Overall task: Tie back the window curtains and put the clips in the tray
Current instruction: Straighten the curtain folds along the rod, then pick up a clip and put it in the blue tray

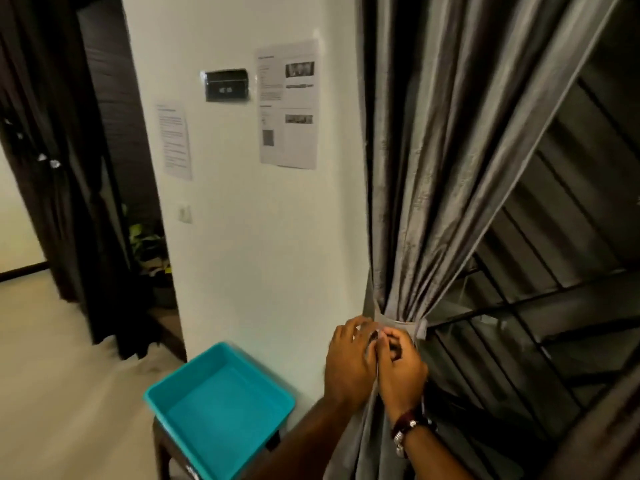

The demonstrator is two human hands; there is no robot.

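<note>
I'm seeing both hands working at the tieback (398,322) cinching the curtain (433,168); left hand (348,367) and right hand (401,370) both curling onto it; tray (221,410) sitting lower left, near.

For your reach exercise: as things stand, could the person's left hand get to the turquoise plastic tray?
Probably yes: the turquoise plastic tray sits open-topped just below-left of the left hand, with nothing between them.

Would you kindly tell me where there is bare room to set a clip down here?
The tray shows a bare teal bottom between its four walls. It is crowded at the curtain, where the left hand and right hand meet at the tieback.
</note>
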